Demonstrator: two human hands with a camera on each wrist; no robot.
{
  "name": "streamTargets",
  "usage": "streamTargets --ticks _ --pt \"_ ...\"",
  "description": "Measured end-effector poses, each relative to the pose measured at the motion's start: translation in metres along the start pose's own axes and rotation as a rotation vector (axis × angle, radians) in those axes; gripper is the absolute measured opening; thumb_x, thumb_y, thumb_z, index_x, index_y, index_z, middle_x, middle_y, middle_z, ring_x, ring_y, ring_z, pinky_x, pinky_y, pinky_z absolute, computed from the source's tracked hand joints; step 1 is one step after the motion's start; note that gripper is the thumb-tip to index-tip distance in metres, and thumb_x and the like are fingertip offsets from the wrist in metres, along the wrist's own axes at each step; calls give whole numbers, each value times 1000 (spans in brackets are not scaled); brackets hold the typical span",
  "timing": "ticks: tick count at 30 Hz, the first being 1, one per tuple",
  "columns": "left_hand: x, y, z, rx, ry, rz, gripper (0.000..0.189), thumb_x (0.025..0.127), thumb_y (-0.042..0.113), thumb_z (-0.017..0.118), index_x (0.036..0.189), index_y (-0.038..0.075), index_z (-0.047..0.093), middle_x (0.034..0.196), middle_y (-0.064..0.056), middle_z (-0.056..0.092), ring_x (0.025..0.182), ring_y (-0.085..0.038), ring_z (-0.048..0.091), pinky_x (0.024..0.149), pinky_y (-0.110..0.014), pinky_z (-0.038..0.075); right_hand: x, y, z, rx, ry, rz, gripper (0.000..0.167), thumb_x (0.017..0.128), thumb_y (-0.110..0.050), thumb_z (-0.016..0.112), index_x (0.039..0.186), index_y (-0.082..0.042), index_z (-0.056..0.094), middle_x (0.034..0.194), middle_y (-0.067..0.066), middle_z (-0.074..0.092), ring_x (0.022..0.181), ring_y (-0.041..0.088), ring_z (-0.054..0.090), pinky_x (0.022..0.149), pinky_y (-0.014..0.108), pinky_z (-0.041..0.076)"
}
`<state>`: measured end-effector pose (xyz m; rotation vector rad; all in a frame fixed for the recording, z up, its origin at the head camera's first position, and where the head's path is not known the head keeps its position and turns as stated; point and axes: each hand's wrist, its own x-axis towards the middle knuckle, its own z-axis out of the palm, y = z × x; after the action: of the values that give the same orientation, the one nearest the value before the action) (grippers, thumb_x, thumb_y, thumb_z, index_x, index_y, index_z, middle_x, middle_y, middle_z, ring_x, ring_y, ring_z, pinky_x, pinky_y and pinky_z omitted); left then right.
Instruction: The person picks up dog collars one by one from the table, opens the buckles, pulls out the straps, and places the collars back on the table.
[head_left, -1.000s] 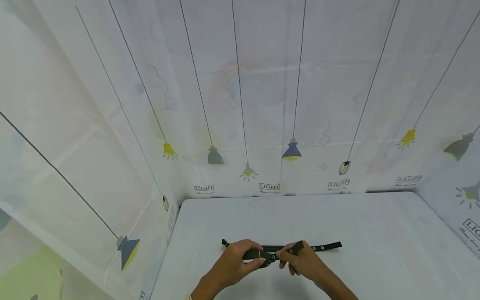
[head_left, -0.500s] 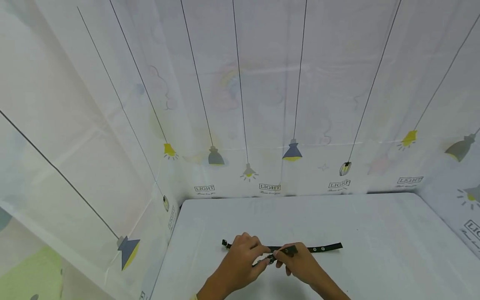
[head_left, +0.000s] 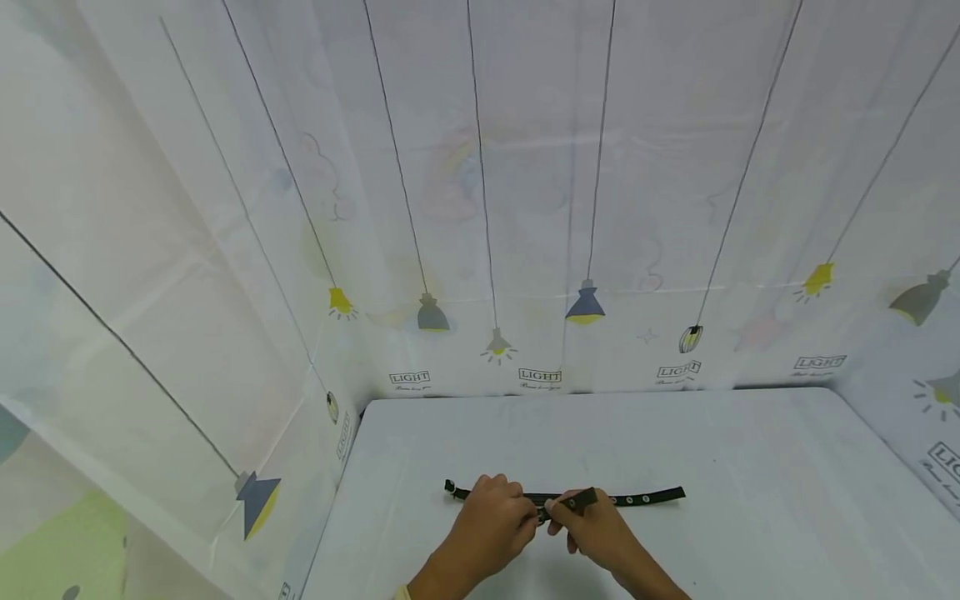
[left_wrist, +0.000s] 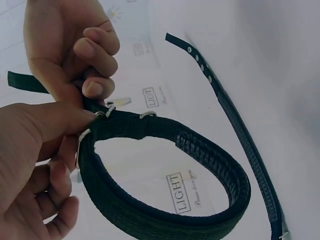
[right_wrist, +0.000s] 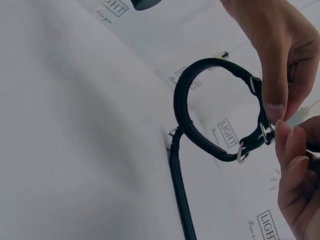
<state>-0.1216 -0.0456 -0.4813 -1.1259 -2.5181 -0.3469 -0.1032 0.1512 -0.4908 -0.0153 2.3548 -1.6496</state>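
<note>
A dark green pet collar (left_wrist: 175,225), bent into a closed loop, hangs between both hands above the table. My left hand (head_left: 487,525) pinches it beside the metal buckle, thumb on the strap. My right hand (head_left: 596,529) grips the strap near its free end (left_wrist: 25,81), which sticks out past the fingers. A D-ring (right_wrist: 242,152) shows on the band close to the buckle. In the head view the left hand hides most of the loop. Behind the hands a second, similar collar (head_left: 648,499) lies stretched out flat, with metal eyelets toward its right end.
The white table (head_left: 750,467) meets a wall covering (head_left: 525,208) printed with hanging lamps along its back edge. Another covered wall (head_left: 225,350) rises at the left side.
The left hand has turned over the looped collar, so the band seen in it before is now hidden. The right hand shifts slightly left with the strap. The flat collar stays put.
</note>
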Motion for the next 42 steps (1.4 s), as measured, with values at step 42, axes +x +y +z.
streamTargets --ticks 42 --pt "1 11 -2 231 -392 6 18 88 31 78 84 14 72 73 7 61 68 -7 47 63 -21 39 -2 16 20 254 -109 98 28 102 -19 57 107 7 65 78 -1 66 63 10 56 60 26 50"
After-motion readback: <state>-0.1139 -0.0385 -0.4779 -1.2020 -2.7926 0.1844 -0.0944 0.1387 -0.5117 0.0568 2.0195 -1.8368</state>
